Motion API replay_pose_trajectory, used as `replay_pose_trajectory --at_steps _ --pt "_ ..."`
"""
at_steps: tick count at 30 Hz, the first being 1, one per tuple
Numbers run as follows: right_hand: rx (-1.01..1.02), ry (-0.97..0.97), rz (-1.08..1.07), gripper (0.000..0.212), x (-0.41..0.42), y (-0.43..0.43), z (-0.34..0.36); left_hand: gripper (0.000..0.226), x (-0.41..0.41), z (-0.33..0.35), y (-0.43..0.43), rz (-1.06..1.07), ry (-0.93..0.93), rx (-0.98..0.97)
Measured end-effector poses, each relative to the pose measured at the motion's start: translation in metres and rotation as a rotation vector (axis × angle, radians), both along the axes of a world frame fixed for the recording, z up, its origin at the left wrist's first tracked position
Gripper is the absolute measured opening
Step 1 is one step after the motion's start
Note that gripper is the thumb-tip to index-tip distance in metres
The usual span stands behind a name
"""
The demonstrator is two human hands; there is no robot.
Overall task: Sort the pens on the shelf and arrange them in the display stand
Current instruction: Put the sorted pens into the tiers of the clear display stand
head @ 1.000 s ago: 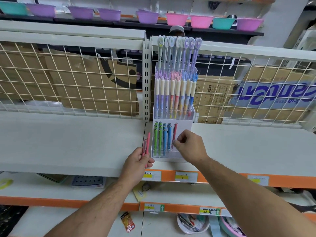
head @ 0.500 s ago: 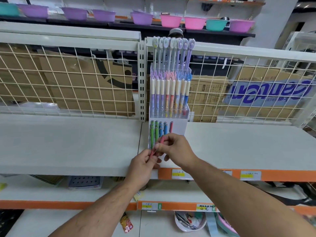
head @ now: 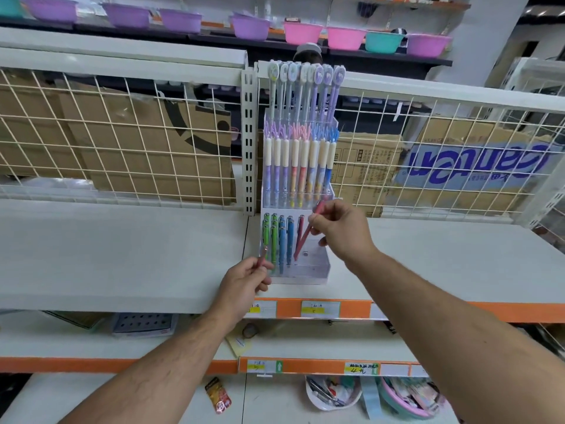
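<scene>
Now the right hand (head: 342,231) pinches a pink pen (head: 303,240) near its top. Its tip slants down below the fingers into the display stand (head: 315,272), just beside a seated pen (head: 300,226). It likely needs uprighting, then lowering. The left hand (head: 244,286) grips a spare pen (head: 262,257).

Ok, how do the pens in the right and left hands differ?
The pen in the right hand slants, lower end in the display stand; the pen in the left hand is outside it. The right one is mostly exposed; the left one mostly covered. Both pink.
</scene>
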State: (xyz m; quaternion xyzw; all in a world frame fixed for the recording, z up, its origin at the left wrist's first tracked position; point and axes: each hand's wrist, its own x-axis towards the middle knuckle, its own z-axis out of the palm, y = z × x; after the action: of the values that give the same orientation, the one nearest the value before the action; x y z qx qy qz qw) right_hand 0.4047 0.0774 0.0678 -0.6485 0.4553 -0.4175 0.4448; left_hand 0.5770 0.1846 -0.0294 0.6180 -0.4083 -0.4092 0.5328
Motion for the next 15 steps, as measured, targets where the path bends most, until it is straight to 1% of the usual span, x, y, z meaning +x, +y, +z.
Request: replay_pose_trajectory --at_steps 4,9,15 --pt "-0.093 0.120 -0.075 0.014 0.002 -0.011 -0.001 0.021 0.002 -0.001 -0.003 -0.006 0.009 0.017" --pt "-0.154 0.233 -0.087 0.011 0.009 -0.014 -0.012 0.020 0.003 -0.004 -0.004 -0.027 -0.045 0.051" --pt "-0.150 0.267 -0.078 0.015 0.015 -0.017 -0.020 0.020 0.003 -0.004 -0.004 -0.035 -0.075 0.064"
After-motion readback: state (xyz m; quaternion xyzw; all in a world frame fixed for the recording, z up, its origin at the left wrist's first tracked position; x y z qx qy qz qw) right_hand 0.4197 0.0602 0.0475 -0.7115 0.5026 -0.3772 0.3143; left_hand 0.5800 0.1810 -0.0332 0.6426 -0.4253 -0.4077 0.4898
